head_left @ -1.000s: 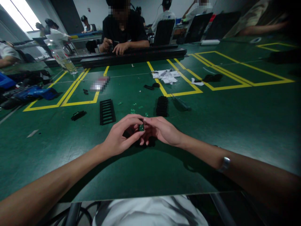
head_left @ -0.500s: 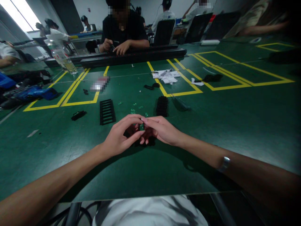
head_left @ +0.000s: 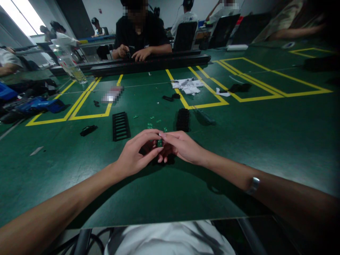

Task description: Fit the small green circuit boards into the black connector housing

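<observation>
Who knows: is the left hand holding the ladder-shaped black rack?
No: the rack lies on the green table, while the left hand holds a small green rectangular piece.

small green board [head_left: 159,143] in both hands [head_left: 136,150] [head_left: 186,147]

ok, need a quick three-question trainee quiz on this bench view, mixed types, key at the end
1. Multiple choice: where is the small green-faced piece?
a) on the white paper
b) among the fingers of the left hand and right hand
c) inside the clear bottle

2. True or false: as the camera sees it, the slotted black frame lies left of the loose green pieces.

3. Fill in: the shiny band on the wearer's right forearm is ___ in colour.

Key: 1 b; 2 true; 3 silver.
</observation>
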`<state>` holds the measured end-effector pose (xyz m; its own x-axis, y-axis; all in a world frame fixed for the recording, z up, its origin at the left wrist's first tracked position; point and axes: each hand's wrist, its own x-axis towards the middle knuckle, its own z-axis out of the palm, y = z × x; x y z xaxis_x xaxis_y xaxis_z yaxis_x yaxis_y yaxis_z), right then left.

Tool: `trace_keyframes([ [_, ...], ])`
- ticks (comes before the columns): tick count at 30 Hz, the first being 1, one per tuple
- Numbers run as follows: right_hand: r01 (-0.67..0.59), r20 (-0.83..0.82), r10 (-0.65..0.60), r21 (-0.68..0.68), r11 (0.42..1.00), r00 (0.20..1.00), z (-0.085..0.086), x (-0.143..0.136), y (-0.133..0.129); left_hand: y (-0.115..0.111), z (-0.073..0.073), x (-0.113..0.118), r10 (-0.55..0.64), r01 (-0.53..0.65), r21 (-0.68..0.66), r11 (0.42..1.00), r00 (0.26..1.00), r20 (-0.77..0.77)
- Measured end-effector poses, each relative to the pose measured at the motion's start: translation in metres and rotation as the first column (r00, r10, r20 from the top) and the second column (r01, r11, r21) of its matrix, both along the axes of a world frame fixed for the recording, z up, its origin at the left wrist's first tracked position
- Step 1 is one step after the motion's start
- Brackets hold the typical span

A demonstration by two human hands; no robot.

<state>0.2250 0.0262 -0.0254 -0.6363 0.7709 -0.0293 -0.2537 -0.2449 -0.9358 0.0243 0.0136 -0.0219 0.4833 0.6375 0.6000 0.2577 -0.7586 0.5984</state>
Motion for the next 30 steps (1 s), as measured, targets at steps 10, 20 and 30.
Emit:
trace_keyframes([
  [10, 0.022, -0.007, -0.022, -0.016, 1.0, 1.0, -0.0011, -0.0016, 0.0009, -0.0017, 0.003, 0.0003, 0.043, -0.043, -0.018, 0.999, 0.998, -0.036],
  [20, 0.051, -0.013, -0.053, -0.095, 0.994, 0.999, 0.0005, -0.0021, 0.001, 0.001, 0.0048, 0.0024, 0.094, -0.091, 0.072, 0.993, 0.995, -0.044],
  [30, 0.056, -0.015, -0.058, -0.105, 0.993, 0.998, 0.0001, -0.0026, 0.0011, 0.0016, 0.007, 0.0019, 0.078, -0.074, 0.068, 0.995, 0.995, -0.056],
])
